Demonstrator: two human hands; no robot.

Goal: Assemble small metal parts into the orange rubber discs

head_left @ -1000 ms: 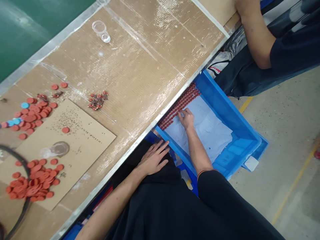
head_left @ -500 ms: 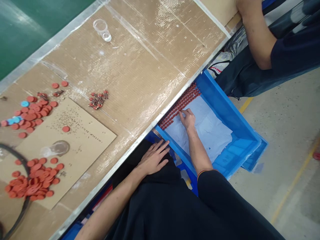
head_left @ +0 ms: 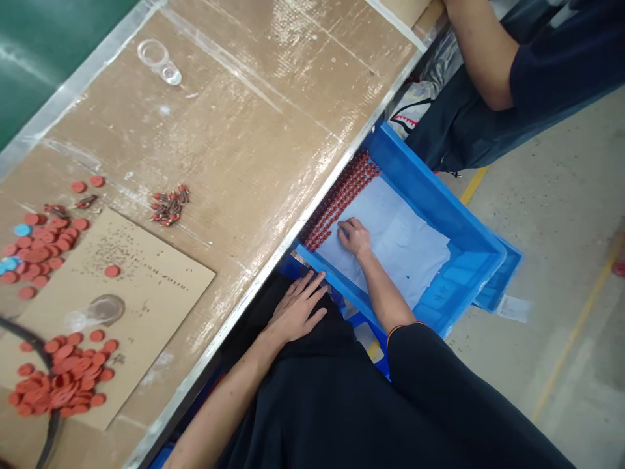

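Observation:
My right hand [head_left: 353,237] is inside a blue plastic bin [head_left: 446,202], low over a white sheet [head_left: 385,221]. Its thumb and fingers are pinched together at the edge of several neat rows of small red parts [head_left: 342,195]. Whatever sits between the fingertips, if anything, is too small to make out. Spread flat, my left hand [head_left: 297,311] rests on my dark-clothed leg beside the bin's near corner, holding nothing.
On the brown-covered table [head_left: 254,169] lie a small heap of red-and-brown parts [head_left: 168,206], a cardboard sheet [head_left: 161,312], red discs [head_left: 63,378] and a clear magnifier [head_left: 159,60]. A black cable [head_left: 29,335] crosses the left. Another person's arm [head_left: 483,55] is at upper right.
My right hand has shifted slightly back from the rows onto the white sheet, fingers still pinched. My left hand stays on my leg. The view has moved a little.

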